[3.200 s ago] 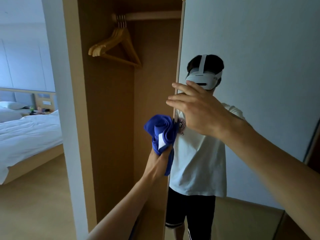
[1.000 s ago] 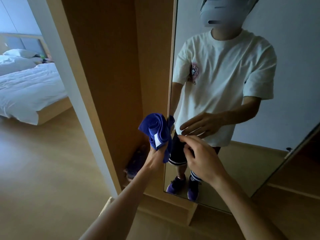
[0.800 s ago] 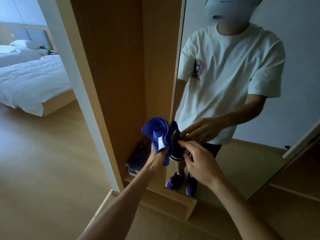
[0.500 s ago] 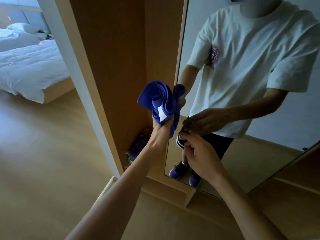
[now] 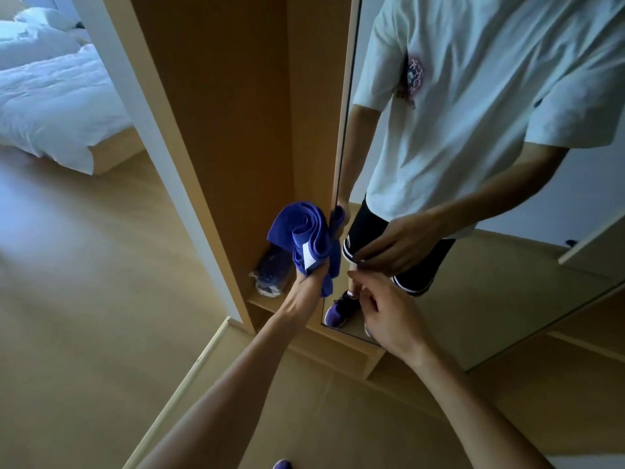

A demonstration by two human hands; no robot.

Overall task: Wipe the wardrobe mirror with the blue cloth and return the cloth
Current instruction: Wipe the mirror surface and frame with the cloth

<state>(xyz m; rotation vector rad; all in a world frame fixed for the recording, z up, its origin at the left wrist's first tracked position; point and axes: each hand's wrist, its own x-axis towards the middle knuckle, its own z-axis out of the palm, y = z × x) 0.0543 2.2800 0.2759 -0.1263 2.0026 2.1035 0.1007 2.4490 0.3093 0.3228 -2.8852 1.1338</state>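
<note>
Head view: fingers of the left hand [image 5: 306, 285] clench the bunched cloth [image 5: 297, 231] — soft, light, probably best held by a thick fold — at the mirror [image 5: 507, 299]'s left edge; the right hand [image 5: 389, 316] hangs loosely curled, empty.

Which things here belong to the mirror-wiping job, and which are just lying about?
Job: tall wardrobe-door mirror; crumpled blue cloth; left hand gripping it; right hand close to the glass.
Lying about: bed with white duvet; bluish bagged bundle on the wardrobe floor.
</note>
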